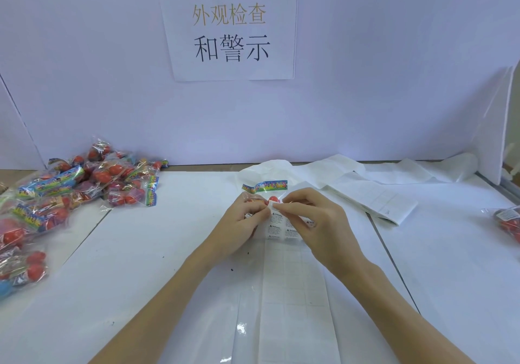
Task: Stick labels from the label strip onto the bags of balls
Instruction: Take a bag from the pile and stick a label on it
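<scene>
At the centre of the frame, the label strip [284, 230] lies on the white surface [140, 251], running from the bottom edge up to the hands. Its lower part shows only bare backing with empty squares; several printed warning labels remain at its upper end. Both hands meet there. The left hand [242, 221] has its fingers curled, pinching the strip's top edge, and the right hand [315, 223] pinches a label corner beside it, the fingertips of the two hands almost touching. Just behind the hands lies one bag of balls [264, 190], clear plastic with a colourful header, a red ball showing between the fingers.

The likely risk is the label tearing or curling onto itself as it peels, since it is thin and gripped only at a corner. It could also land crooked or creased on the crinkly, lumpy bag.

A pile of bags [70, 195] fills the left side, well over a dozen, too overlapped to count exactly. One more bag [506, 221], bearing a label, sits at the right edge. Loose spent backing [365, 183] trails across the upper right. One paper sign [229, 26] with Chinese characters hangs on the white back wall.
</scene>
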The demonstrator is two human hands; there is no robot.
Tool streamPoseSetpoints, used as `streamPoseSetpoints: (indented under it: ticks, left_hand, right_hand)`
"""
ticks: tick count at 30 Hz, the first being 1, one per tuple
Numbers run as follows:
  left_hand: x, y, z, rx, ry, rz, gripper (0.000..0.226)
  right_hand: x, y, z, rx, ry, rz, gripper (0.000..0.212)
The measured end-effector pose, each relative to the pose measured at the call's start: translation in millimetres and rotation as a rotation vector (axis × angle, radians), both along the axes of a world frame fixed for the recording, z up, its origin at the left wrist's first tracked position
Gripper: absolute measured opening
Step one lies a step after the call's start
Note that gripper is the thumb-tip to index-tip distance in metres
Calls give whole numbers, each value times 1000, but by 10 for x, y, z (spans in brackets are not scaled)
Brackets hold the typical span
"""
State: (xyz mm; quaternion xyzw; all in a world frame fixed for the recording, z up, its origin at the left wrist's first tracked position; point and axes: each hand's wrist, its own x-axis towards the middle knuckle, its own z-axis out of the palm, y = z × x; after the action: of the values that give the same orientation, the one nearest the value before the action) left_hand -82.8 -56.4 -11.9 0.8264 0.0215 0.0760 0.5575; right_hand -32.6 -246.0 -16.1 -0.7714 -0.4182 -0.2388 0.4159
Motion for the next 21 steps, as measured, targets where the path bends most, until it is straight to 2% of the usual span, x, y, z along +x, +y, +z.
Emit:
streamPoseSetpoints:
  ticks: [5,7,10,13,16,21]
  left_hand:
    - [8,19,-10,7,19,22,23]
    - [4,19,0,-15,10,35,30]
    - [11,62,0,-71,-18,82,41]
    - [21,104,-11,-80,-44,143,35]
    - [19,118,-8,-173,-108,172,17]
    - [13,105,22,-264,-139,111,28]
  right_hand:
    - [-10,8,24,40,-21,10,19]
    - [-47,36,66,143,81,44,18]
    - [-63,37,140,337,338,90,22]
    - [-27,-22,205,478,603,126,22]
    - [3,-56,223,502,681,116,23]
    - [30,-38,182,434,747,127,28]
